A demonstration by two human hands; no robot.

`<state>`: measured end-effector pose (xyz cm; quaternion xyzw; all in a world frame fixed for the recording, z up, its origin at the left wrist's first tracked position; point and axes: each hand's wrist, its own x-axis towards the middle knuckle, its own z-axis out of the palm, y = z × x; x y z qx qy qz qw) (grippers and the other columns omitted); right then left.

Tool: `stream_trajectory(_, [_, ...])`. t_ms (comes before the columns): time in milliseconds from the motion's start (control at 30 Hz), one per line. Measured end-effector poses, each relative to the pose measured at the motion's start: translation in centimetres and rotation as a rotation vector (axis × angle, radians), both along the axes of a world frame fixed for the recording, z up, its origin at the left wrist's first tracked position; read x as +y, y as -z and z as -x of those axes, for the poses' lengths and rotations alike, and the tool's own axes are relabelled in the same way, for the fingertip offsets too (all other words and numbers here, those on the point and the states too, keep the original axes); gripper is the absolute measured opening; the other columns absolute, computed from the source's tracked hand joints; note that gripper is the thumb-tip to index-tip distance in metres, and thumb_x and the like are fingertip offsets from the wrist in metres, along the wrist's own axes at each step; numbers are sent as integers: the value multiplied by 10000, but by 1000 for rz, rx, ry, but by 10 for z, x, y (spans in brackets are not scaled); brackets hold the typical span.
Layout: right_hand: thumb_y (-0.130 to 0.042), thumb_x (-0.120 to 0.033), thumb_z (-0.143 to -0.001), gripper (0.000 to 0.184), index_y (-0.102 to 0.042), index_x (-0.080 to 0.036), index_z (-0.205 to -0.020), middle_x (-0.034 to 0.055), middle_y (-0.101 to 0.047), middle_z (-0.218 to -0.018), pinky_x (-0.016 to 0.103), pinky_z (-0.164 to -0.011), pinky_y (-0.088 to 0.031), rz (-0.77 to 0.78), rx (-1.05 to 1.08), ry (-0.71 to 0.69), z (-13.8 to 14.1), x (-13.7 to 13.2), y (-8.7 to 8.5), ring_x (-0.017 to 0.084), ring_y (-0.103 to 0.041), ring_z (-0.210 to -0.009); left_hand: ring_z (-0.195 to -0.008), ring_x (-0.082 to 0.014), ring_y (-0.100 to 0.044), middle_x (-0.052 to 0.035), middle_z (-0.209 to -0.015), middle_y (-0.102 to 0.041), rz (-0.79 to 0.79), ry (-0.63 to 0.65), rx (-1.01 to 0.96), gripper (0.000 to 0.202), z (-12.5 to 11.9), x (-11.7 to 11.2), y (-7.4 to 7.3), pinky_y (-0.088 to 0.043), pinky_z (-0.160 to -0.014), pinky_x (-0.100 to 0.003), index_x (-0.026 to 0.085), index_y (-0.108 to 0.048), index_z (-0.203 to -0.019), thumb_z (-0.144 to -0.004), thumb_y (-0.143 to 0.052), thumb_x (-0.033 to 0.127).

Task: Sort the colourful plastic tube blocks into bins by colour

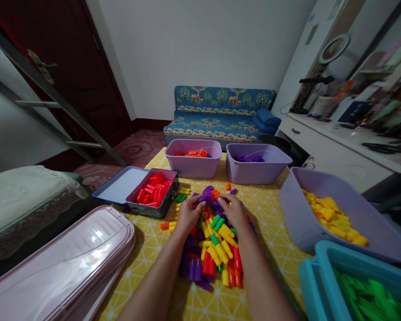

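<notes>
Both hands meet over the far side of a mixed heap of bullet-shaped plastic building pieces (217, 240) in yellow, red, green, purple and orange. My left hand (188, 213) pinches purple building pieces (205, 197) between thumb and fingers. An orange building piece (215, 194) sits against the purple ones, close to the fingertips of my right hand (234, 210). That right hand has its thumb and fingers bent together at the purple and orange pieces; what exactly lies between them is too small to make out.
Around the yellow patterned table (270, 272) stand a tin of red pieces (150, 207), lilac bins holding orange (194, 171), purple (254, 174) and yellow pieces (294, 218), and a turquoise bin (324, 267) of green ones. Pink lids (70, 263) lie at left.
</notes>
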<state>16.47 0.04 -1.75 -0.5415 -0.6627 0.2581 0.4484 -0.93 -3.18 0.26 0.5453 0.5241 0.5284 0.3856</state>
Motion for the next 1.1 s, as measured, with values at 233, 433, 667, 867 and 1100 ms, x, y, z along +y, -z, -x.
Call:
stream_trajectory(233, [-603, -361, -835, 242, -707, -224, -1006, 77, -685, -1042, 342, -915, -467, -140, -50, -104, 10, -9, -20, 211, -617, -1004, -930, -208, -660, -55, -961, -738, -116, -40, -87, 240, 0, 1, 15, -477, -890, -321, 213, -742, -976, -772, -622, 174])
stream_trajectory(433, [-632, -337, -814, 221, -719, -209, -972, 62, -708, -926, 303, -786, -509, -56, 60, -193, 16, -14, -23, 188, -646, -860, -922, -193, -659, -62, -958, -734, -108, -17, -187, 211, 1, 3, 20, -488, -848, -298, 186, -734, -953, -772, -626, 192])
stream_trajectory(667, [-659, -358, -777, 276, -704, -203, -1001, 62, -718, -955, 324, -809, -519, 45, 139, -239, 22, -17, -24, 197, -660, -874, -853, -179, -667, -62, -907, -733, -95, -45, -187, 179, 1, 2, 18, -497, -799, -277, 174, -725, -920, -761, -654, 217])
stream_trajectory(867, [-606, -262, -767, 399, -575, -206, -1161, 34, -699, -879, 278, -691, -533, 102, 226, -234, 25, -18, -27, 160, -662, -763, -828, -175, -666, -57, -899, -733, -82, -59, -211, 180, -1, 2, 16, -504, -759, -267, 167, -719, -918, -765, -652, 236])
stream_trajectory(1100, [-601, -311, -772, 256, -477, -236, -983, -32, -625, -733, 229, -523, -513, 85, 308, -153, 25, -19, -33, 124, -623, -550, -857, -182, -673, -70, -935, -729, -68, -72, -239, 222, -1, 2, 17, -508, -768, -271, 165, -693, -986, -793, -632, 255])
